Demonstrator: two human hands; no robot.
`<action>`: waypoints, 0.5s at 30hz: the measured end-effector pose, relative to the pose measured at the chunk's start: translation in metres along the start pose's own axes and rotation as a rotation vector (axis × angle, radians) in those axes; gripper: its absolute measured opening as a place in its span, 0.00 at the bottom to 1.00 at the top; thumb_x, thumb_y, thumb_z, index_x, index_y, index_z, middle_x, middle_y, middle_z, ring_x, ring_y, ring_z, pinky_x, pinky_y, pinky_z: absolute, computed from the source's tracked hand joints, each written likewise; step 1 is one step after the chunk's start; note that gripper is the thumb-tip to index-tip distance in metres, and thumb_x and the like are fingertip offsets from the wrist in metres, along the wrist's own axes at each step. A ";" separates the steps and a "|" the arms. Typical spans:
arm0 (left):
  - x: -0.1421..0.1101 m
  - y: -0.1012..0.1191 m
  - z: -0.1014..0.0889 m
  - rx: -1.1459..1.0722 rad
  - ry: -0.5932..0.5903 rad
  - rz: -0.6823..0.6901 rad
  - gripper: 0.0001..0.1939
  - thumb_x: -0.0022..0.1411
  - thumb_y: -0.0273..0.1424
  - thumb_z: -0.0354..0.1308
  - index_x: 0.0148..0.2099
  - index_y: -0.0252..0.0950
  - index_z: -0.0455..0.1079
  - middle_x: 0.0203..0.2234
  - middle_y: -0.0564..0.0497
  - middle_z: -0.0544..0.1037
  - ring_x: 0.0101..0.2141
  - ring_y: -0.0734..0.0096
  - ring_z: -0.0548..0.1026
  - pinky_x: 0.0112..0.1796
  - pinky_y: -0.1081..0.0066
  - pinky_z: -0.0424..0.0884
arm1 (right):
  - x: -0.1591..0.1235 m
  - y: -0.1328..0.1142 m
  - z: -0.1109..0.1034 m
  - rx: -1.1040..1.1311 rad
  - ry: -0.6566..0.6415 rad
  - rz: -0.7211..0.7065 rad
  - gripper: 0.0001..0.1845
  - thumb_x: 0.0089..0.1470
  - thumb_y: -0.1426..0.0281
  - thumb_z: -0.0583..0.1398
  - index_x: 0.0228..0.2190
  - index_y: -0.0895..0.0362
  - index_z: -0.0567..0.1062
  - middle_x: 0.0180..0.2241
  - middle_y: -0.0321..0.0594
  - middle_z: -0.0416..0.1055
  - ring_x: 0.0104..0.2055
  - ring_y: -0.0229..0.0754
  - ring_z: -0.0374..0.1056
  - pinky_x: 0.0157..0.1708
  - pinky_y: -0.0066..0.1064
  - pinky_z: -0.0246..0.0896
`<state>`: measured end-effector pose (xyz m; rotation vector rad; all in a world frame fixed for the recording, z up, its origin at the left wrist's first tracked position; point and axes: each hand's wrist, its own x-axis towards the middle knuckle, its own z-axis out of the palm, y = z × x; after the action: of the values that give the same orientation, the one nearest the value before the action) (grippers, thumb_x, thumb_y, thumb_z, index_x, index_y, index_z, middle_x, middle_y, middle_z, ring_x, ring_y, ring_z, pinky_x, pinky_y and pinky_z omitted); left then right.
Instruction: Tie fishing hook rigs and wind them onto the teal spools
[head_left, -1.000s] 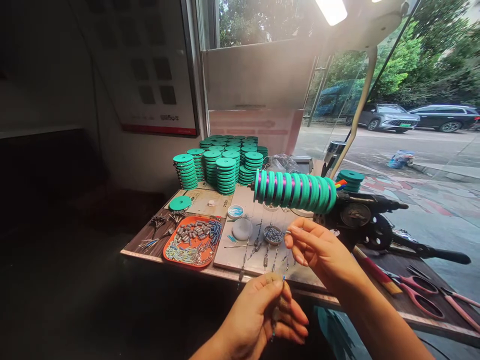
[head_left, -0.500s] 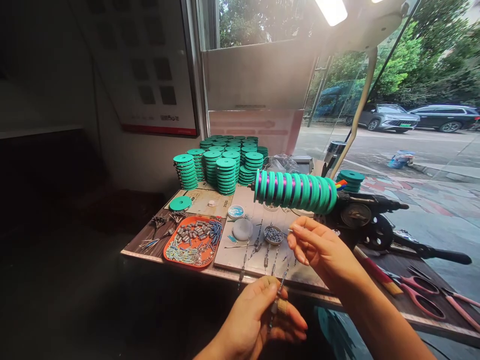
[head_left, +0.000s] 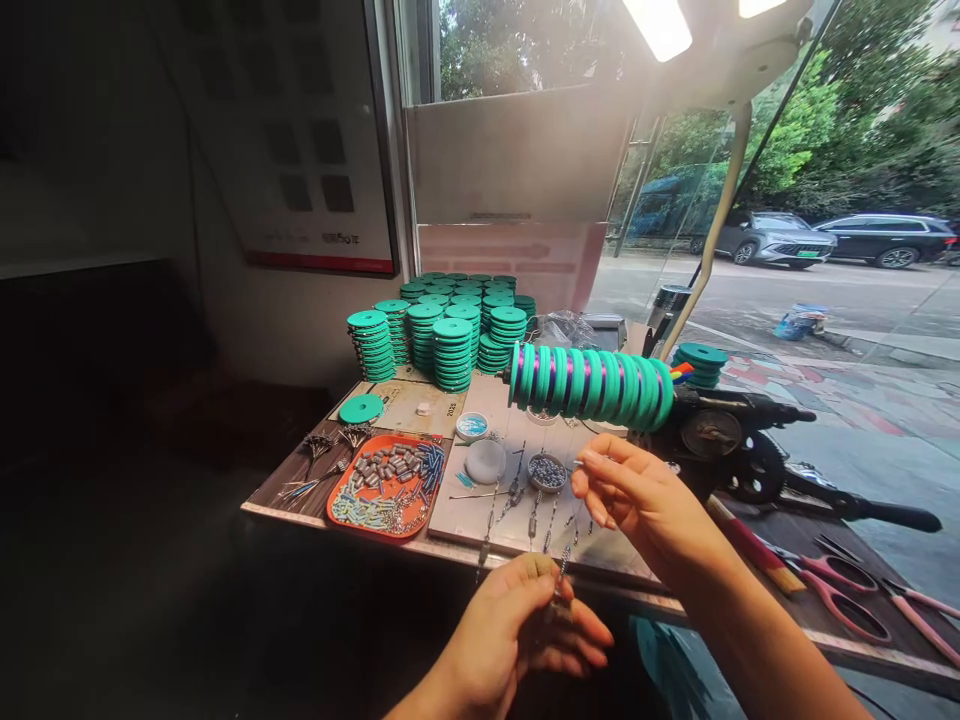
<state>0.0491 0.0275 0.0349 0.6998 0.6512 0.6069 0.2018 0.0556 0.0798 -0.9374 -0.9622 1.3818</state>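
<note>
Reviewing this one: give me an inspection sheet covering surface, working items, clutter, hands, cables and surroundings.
Surface: wood-look table, pale board on top.
Working items: purple-wound green spools on a crank machine; orange tray of small parts; stacked spools behind the tray.
Clutter: pink-handled scissors, clear plastic bag.
Left hand: pinches a small coiled part.
Right hand: pinches a tiny pale piece, too small to identify.
Cables: one thin dark cord, lower right.
Surroundings: lit lamp above; parked cars outside.

Glare from the overhead lamp (head_left: 658,28) hazes the pale panel (head_left: 517,160), leaving the far left nearly black
</note>
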 end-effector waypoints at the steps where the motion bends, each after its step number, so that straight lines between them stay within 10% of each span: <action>1: 0.000 0.002 0.001 0.011 0.005 0.007 0.08 0.53 0.33 0.50 0.31 0.32 0.60 0.24 0.45 0.77 0.23 0.74 0.74 0.27 0.76 0.62 | 0.000 0.000 -0.001 -0.007 -0.004 -0.003 0.12 0.45 0.65 0.62 0.22 0.58 0.65 0.19 0.34 0.68 0.15 0.28 0.57 0.16 0.21 0.46; 15: 0.001 -0.002 -0.002 -0.063 -0.053 0.027 0.10 0.53 0.36 0.51 0.29 0.33 0.59 0.20 0.46 0.77 0.20 0.72 0.74 0.26 0.74 0.64 | 0.004 0.003 -0.005 -0.047 0.029 -0.009 0.13 0.44 0.63 0.62 0.22 0.58 0.65 0.19 0.34 0.69 0.15 0.29 0.57 0.16 0.22 0.45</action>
<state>0.0489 0.0273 0.0325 0.6642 0.5720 0.6290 0.2058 0.0594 0.0756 -0.9853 -0.9794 1.3394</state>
